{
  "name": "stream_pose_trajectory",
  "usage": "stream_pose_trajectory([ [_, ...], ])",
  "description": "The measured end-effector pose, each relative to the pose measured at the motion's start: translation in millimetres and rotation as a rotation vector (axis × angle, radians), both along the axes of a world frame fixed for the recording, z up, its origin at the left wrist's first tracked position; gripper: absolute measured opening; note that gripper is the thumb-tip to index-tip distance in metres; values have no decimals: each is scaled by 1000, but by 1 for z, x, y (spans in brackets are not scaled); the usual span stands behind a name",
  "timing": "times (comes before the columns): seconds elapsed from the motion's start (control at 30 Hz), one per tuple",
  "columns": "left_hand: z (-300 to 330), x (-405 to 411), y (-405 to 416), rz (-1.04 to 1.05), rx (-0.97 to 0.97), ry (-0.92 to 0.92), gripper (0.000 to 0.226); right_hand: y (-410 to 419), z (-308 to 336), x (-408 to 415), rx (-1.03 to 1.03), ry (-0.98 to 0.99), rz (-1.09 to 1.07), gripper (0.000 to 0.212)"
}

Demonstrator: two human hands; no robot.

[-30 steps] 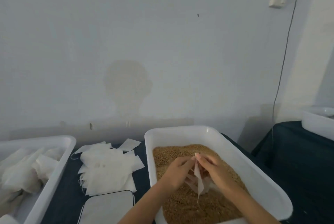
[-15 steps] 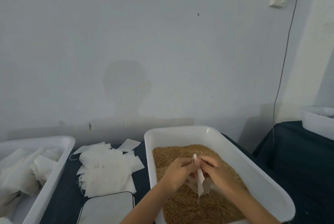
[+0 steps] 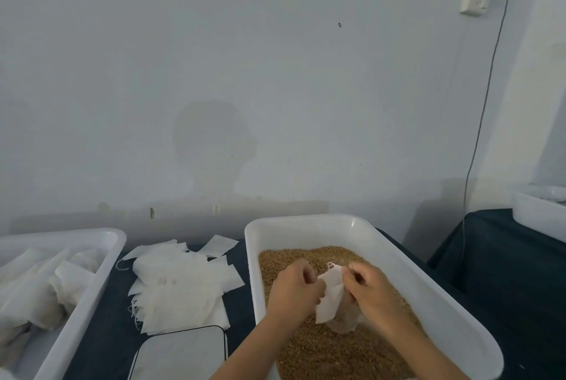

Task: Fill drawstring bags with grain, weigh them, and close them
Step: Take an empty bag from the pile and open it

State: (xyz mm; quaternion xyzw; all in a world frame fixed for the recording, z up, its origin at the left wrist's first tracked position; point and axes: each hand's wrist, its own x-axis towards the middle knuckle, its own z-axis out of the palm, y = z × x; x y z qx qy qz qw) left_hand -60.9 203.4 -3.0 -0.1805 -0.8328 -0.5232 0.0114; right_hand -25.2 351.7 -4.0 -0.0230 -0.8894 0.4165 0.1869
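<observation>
Head view: held over the grain (image 3: 321, 349) in the white tub (image 3: 435, 303), a thin white drawstring bag (image 3: 329, 297), long axis near upright, mouth up, bottom hanging toward the grain; pinched at its top edge by left hand (image 3: 295, 289) and right hand (image 3: 372, 290), fingers curled; looks limp, translucent, creased

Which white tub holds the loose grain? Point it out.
The white tub under both hands, right of the flat bag pile. The left tub holds white bags; the far-right tub's contents are hidden.
</observation>
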Motion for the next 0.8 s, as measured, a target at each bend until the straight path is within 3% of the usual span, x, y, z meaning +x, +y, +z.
stream_pose_trajectory([
  [0.13,-2,5,1,-27,-260,417,16,0,0,-1,100,-5,-25,34],
  [0.2,-4,5,2,-65,-418,521,25,0,0,-2,125,-2,-39,35],
  [0.4,-5,11,4,-65,-561,531,42,-1,4,1,56,-57,5,38],
  [0.47,-1,13,2,-8,-547,569,29,-2,6,2,-1,-81,-15,37],
  [0.53,6,16,0,84,-567,682,10,0,4,2,128,-116,-116,31],
  [0.63,11,19,-1,152,-485,685,19,9,-1,3,455,-265,-240,16],
  [0.7,9,16,-3,163,-465,637,4,11,-5,4,500,-452,-181,36],
  [0.77,3,8,-3,188,-462,574,21,11,-8,5,433,-607,-101,63],
  [0.8,0,4,-3,197,-478,547,25,10,-8,7,433,-650,-83,66],
])
